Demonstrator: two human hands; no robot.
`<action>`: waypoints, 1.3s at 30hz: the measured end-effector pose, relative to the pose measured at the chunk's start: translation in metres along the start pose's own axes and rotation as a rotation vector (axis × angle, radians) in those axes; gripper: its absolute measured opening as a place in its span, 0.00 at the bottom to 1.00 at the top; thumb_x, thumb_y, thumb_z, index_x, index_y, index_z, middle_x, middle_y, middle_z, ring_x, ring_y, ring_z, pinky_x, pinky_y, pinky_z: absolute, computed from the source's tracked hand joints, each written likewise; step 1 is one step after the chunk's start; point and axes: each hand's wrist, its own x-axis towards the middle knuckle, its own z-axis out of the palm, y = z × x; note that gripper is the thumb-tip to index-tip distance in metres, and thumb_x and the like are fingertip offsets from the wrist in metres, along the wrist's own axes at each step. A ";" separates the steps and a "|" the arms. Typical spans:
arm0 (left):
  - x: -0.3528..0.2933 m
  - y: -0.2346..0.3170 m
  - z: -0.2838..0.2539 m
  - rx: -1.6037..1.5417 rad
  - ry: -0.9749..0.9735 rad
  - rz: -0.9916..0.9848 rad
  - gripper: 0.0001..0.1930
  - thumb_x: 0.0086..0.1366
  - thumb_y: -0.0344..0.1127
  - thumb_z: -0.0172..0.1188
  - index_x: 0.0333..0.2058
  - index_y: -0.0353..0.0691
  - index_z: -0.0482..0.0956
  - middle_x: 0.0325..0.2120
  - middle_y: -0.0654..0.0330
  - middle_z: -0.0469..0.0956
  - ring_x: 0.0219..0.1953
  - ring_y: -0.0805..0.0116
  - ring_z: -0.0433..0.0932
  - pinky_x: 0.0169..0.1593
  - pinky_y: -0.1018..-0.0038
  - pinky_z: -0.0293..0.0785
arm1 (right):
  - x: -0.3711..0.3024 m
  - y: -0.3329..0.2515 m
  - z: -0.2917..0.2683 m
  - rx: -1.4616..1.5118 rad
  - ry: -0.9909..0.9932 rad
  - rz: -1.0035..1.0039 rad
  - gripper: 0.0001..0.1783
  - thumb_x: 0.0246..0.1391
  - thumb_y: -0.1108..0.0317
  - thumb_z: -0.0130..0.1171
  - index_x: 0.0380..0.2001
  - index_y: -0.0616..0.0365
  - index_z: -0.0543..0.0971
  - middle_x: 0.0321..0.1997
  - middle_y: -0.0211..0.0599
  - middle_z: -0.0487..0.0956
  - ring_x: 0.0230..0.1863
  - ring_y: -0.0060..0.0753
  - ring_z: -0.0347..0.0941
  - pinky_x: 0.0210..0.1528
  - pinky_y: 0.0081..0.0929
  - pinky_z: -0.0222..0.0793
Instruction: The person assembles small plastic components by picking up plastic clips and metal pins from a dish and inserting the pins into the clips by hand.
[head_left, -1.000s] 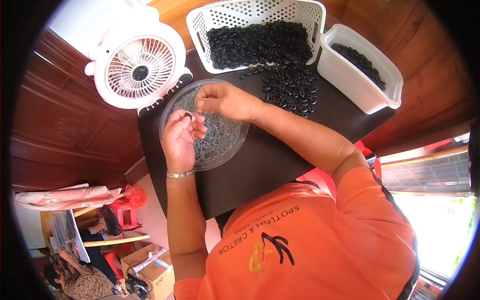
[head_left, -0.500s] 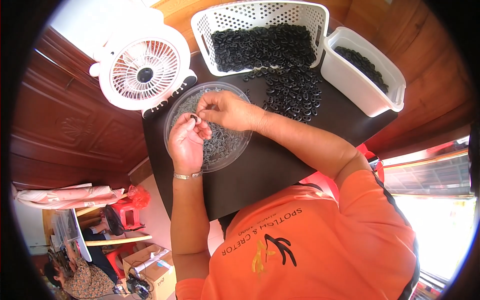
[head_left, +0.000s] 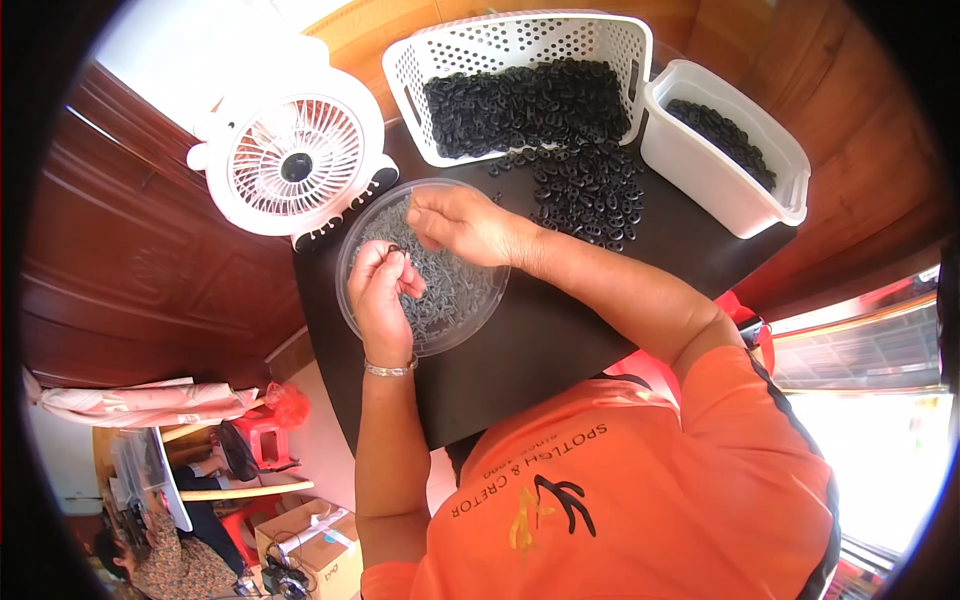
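Over a round clear tub (head_left: 437, 349) of small grey pieces (head_left: 455, 300), my left hand (head_left: 383, 300) pinches a small black part with an opening in it (head_left: 394, 249) between thumb and forefinger. Its other fingers are loosely curled. My right hand (head_left: 460, 226) is just right of and beyond the left, a small gap apart, above the same tub. Its fingers are pressed together, and whatever they may hold is too small to make out. A heap of black oval parts with holes (head_left: 590, 195) lies on the dark table to the right of the tub.
A white perforated basket (head_left: 640, 60) tipped toward me spills black parts onto the table (head_left: 540, 340). To its right stands a white bin (head_left: 720, 195) with more. A white fan (head_left: 295, 165) is left of the tub. Another person (head_left: 180, 560) is at lower left.
My right hand has drawn a little away from my left, widening the gap between their fingertips. The left still pinches the black part. The whole view has shifted slightly.
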 end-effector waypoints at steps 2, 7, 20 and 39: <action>-0.001 -0.001 0.001 0.062 0.013 0.032 0.05 0.60 0.31 0.48 0.28 0.36 0.69 0.18 0.64 0.67 0.18 0.76 0.68 0.23 0.83 0.64 | -0.001 -0.003 0.003 -0.010 -0.045 0.036 0.14 0.58 0.62 0.47 0.27 0.62 0.72 0.22 0.38 0.75 0.26 0.33 0.71 0.31 0.30 0.67; -0.002 0.000 0.001 0.126 0.019 0.071 0.06 0.60 0.31 0.48 0.28 0.35 0.69 0.17 0.65 0.67 0.18 0.78 0.68 0.23 0.83 0.63 | 0.000 -0.002 0.005 0.127 -0.073 0.030 0.08 0.57 0.68 0.51 0.28 0.61 0.71 0.24 0.31 0.73 0.29 0.21 0.69 0.35 0.23 0.67; -0.002 0.000 0.001 0.174 0.015 0.076 0.07 0.61 0.32 0.48 0.26 0.36 0.68 0.17 0.65 0.67 0.18 0.78 0.68 0.23 0.83 0.63 | -0.002 0.001 0.007 0.103 -0.076 -0.018 0.08 0.53 0.67 0.54 0.32 0.61 0.73 0.27 0.38 0.77 0.32 0.32 0.74 0.36 0.29 0.69; -0.002 -0.002 0.006 0.151 0.013 0.074 0.08 0.61 0.33 0.48 0.26 0.36 0.69 0.15 0.65 0.66 0.17 0.77 0.67 0.22 0.83 0.62 | -0.004 -0.014 -0.006 -0.330 -0.023 -0.156 0.15 0.52 0.56 0.51 0.27 0.56 0.78 0.24 0.47 0.76 0.30 0.54 0.73 0.33 0.44 0.67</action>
